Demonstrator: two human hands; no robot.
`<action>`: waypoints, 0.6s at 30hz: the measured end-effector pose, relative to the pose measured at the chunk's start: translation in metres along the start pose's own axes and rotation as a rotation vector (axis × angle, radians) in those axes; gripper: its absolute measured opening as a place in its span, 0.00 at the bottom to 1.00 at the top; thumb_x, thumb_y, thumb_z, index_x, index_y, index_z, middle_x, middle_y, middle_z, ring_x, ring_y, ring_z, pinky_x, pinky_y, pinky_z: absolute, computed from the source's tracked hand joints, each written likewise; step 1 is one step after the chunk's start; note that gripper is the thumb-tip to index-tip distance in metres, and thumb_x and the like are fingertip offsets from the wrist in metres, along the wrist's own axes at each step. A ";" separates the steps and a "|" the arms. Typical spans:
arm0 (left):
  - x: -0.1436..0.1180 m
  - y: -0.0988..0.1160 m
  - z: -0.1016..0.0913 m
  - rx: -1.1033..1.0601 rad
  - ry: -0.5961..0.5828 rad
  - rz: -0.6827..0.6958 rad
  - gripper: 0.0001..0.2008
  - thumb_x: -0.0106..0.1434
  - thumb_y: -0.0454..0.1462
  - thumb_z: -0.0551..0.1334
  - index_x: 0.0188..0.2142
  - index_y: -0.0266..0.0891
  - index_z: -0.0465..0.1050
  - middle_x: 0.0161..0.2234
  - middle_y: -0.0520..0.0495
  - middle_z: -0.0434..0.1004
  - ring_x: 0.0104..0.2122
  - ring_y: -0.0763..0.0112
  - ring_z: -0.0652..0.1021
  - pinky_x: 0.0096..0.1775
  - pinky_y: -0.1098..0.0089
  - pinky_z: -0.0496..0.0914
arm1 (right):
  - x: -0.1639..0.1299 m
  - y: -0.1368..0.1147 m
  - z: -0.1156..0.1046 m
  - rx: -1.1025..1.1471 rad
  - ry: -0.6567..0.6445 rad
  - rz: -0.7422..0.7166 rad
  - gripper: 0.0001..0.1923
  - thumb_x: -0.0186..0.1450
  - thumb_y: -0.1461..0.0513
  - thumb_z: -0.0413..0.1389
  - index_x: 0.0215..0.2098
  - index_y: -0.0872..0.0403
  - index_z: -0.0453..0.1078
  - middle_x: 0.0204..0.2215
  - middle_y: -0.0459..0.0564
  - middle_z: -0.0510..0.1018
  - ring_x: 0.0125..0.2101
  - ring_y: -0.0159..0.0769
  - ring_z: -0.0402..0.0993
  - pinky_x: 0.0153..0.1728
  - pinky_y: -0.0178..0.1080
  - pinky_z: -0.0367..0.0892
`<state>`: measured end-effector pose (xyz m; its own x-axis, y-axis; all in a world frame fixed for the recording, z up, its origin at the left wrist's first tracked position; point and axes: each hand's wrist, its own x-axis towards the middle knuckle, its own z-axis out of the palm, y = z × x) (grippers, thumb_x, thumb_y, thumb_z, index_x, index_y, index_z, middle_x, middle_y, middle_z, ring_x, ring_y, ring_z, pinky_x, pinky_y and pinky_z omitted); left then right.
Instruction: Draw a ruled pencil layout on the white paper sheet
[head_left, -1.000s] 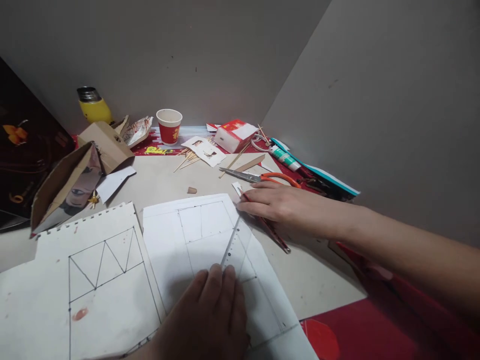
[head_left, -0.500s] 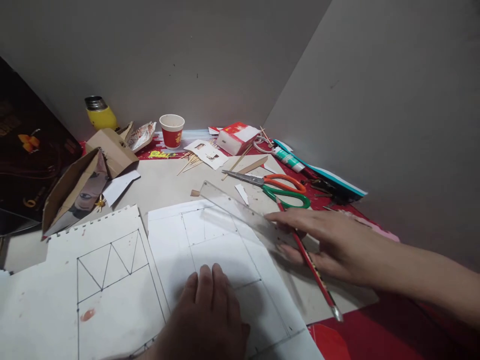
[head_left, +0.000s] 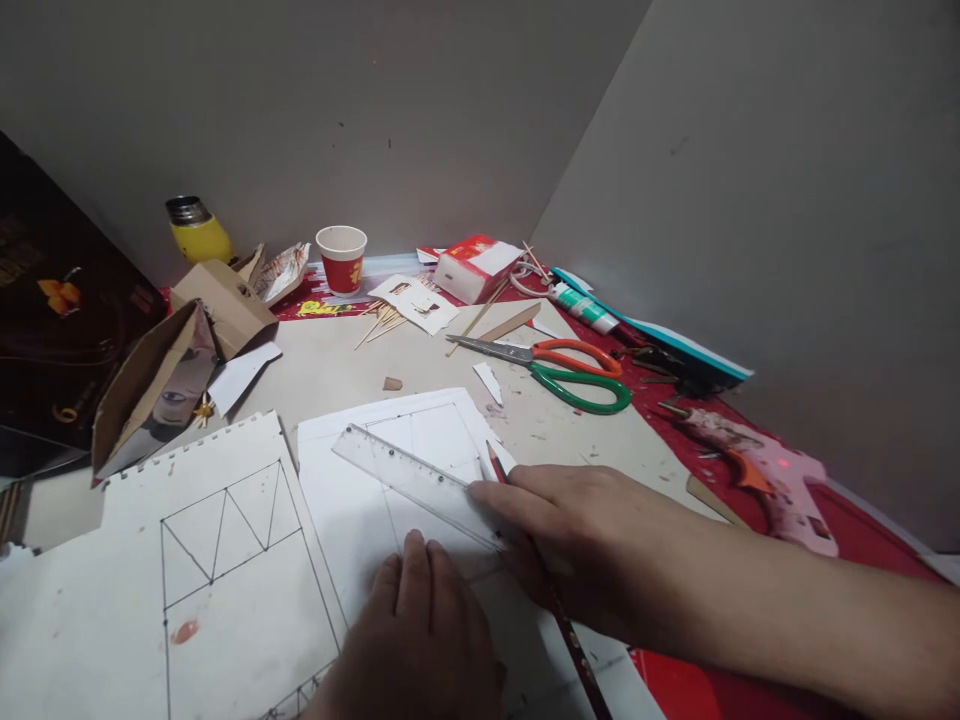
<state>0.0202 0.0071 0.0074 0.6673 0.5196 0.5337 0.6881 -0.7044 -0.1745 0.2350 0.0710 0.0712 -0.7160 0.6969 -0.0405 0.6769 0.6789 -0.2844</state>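
Note:
My right hand (head_left: 562,530) is closed on a clear ruler (head_left: 409,475) and also has a red pencil (head_left: 566,630) tucked in it, its sharpened tip pointing away from me. The ruler lies slantwise over a white sheet (head_left: 337,520) marked with thin pencil lines. On the lower part of that sheet rests my left hand (head_left: 424,625), palm down with the fingers stretched out and nothing in them. To the left is a sketch-pad page (head_left: 90,590) with a ruled zigzag drawing in a frame.
Scissors (head_left: 570,370) with orange and green handles lie beyond the sheet. A pink glue gun (head_left: 780,475) is at the right. Farther back are a paper cup (head_left: 343,262), a red-and-white box (head_left: 474,268) and a yellow bottle (head_left: 201,235); cardboard pieces (head_left: 225,305) stand at the left.
My right hand has moved left and toward me, bringing the ruler and pencil over the white sheet. The glue gun now shows fully. My left hand stays in about the same place.

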 end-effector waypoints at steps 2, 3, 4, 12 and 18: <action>0.003 -0.002 -0.002 -0.002 0.038 -0.012 0.16 0.69 0.34 0.53 0.38 0.30 0.80 0.36 0.35 0.85 0.36 0.52 0.85 0.34 0.61 0.79 | -0.001 -0.002 0.000 0.002 -0.006 0.016 0.13 0.61 0.70 0.52 0.42 0.53 0.71 0.29 0.49 0.75 0.26 0.38 0.71 0.25 0.38 0.58; 0.005 -0.003 -0.003 0.000 0.059 -0.014 0.17 0.69 0.33 0.52 0.36 0.30 0.80 0.35 0.36 0.85 0.34 0.53 0.85 0.32 0.62 0.79 | -0.002 -0.002 0.000 0.010 -0.009 0.019 0.13 0.61 0.70 0.52 0.42 0.53 0.70 0.29 0.49 0.75 0.26 0.38 0.71 0.25 0.38 0.58; 0.007 -0.004 -0.004 0.007 0.072 -0.016 0.17 0.69 0.32 0.52 0.35 0.30 0.80 0.33 0.36 0.85 0.33 0.53 0.85 0.31 0.62 0.79 | -0.002 -0.002 0.000 0.021 -0.013 0.021 0.12 0.61 0.70 0.52 0.41 0.53 0.70 0.29 0.49 0.75 0.26 0.37 0.71 0.25 0.38 0.58; 0.010 -0.005 -0.005 0.038 0.026 -0.015 0.16 0.67 0.33 0.54 0.35 0.29 0.81 0.34 0.34 0.85 0.32 0.51 0.85 0.29 0.60 0.79 | -0.006 -0.001 0.006 0.067 -0.060 0.037 0.12 0.61 0.69 0.52 0.43 0.53 0.68 0.31 0.49 0.76 0.27 0.38 0.71 0.26 0.39 0.62; 0.018 -0.002 -0.022 0.008 -0.202 0.000 0.15 0.67 0.39 0.60 0.39 0.28 0.81 0.39 0.30 0.85 0.37 0.49 0.84 0.31 0.60 0.80 | -0.003 -0.002 0.007 0.122 0.013 -0.072 0.15 0.64 0.68 0.51 0.48 0.49 0.68 0.29 0.51 0.78 0.25 0.41 0.76 0.23 0.41 0.67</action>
<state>0.0246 0.0066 0.0353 0.7101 0.6066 0.3574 0.6899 -0.7009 -0.1812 0.2352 0.0660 0.0653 -0.7590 0.6511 -0.0039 0.5978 0.6944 -0.4007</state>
